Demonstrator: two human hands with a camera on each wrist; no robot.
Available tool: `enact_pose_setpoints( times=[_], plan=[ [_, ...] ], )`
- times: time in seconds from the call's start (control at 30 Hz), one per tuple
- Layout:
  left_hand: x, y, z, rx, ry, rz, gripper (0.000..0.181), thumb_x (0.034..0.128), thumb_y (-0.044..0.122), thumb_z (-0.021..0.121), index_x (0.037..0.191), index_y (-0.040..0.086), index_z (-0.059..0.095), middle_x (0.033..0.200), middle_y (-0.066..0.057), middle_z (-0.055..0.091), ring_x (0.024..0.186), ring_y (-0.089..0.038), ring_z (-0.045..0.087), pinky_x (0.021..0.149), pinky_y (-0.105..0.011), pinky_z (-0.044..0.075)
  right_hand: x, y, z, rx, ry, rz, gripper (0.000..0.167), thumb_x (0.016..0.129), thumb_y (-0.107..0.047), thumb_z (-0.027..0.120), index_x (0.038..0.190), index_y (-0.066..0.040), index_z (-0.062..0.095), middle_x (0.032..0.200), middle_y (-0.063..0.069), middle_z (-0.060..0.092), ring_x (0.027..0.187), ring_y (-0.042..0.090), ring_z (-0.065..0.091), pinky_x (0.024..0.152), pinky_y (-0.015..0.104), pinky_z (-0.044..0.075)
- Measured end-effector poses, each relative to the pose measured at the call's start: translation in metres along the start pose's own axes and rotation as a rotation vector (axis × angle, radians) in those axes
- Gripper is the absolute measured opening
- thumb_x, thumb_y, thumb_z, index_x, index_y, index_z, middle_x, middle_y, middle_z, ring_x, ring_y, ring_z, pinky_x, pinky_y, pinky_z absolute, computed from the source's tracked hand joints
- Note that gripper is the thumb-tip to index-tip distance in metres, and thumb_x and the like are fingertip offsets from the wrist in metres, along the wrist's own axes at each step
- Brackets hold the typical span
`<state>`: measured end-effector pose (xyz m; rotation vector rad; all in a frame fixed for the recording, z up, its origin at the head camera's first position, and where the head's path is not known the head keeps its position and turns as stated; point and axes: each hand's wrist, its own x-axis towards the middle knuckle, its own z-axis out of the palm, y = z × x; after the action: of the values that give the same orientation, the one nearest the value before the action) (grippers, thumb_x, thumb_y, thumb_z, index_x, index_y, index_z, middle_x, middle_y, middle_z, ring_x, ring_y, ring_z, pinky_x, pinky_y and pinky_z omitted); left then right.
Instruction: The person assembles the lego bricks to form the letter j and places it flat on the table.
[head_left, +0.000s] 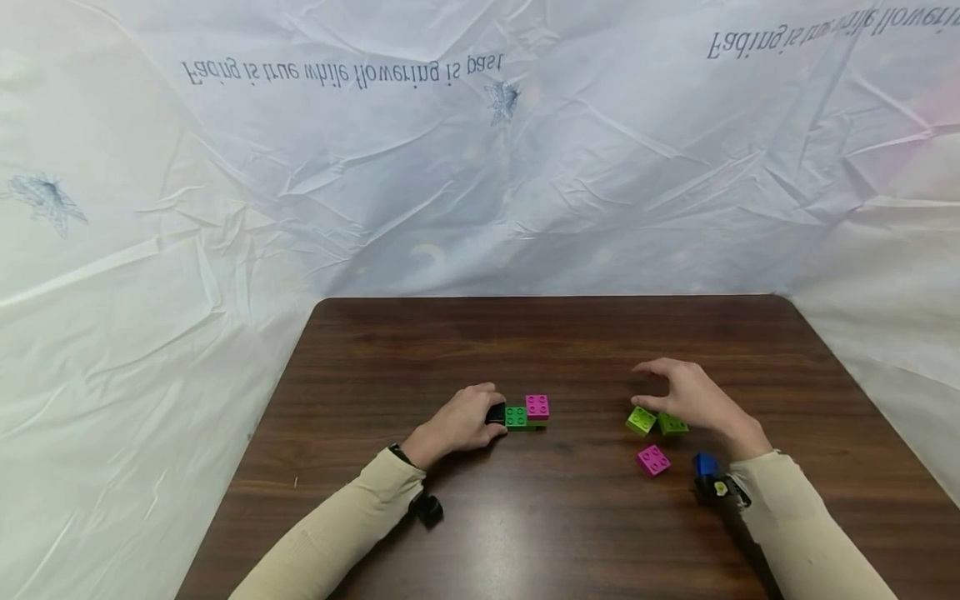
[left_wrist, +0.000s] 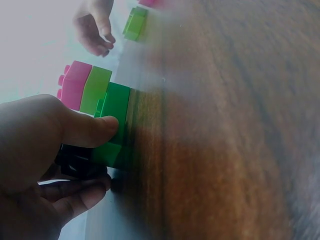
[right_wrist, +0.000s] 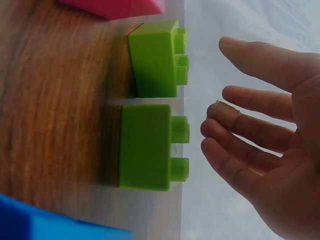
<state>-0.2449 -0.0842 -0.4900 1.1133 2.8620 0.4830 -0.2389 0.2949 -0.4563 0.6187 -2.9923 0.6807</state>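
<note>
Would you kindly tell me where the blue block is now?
In the head view's right half, the blue block sits between the loose pink block and the right sleeve.

The left hand (head_left: 461, 419) hides part of the black brick (head_left: 496, 413) from me. My right wrist view crops the blue brick (right_wrist: 30, 222) and loose pink brick (right_wrist: 122, 7); my head view cuts the counter (head_left: 562, 508) below.

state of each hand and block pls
left hand, gripping joined blocks
right hand, holding nothing
joined blocks, assembled
left lime block, loose, studs up
right lime block, loose, studs up
separate pink block, loose, studs up
blue block, partly hidden
</note>
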Motion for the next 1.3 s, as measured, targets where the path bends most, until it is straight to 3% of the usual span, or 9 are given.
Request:
enact_pose_setpoints(
  times=[0.8,1.07,1.3],
  plan=[
    [0.000,0.000,0.000,-0.011,0.006,0.007,0.039,0.0890,0.031,0.072,0.119,0.007,0.067,0.100,-0.004,0.061,0.082,-0.013,0.057,0.072,-0.029,0.050,-0.008,0.011,0.008,-0.004,-0.060,-0.006,0.047,0.086,-0.034,0.075,0.121,-0.004,0.066,0.119,0.015,0.066,0.112,0.037,0.060,0.089,0.056,0.048],
    [0.000,-0.001,-0.001,-0.009,0.007,0.007,0.039,0.0893,0.032,0.071,0.119,0.007,0.066,0.100,-0.003,0.060,0.084,-0.013,0.057,0.074,-0.030,0.051,-0.011,0.003,0.010,0.020,-0.082,0.008,0.047,0.087,-0.038,0.073,0.121,-0.006,0.066,0.116,0.011,0.068,0.106,0.030,0.063,0.084,0.050,0.051],
    [0.000,-0.002,0.001,-0.010,0.007,0.009,0.039,0.0893,0.031,0.071,0.120,0.007,0.066,0.101,-0.003,0.060,0.084,-0.013,0.058,0.074,-0.030,0.051,-0.011,-0.001,0.012,0.041,-0.132,0.043,0.056,0.081,-0.043,0.077,0.122,-0.006,0.065,0.110,0.006,0.068,0.095,0.019,0.064,0.077,0.040,0.052]
  ],
)
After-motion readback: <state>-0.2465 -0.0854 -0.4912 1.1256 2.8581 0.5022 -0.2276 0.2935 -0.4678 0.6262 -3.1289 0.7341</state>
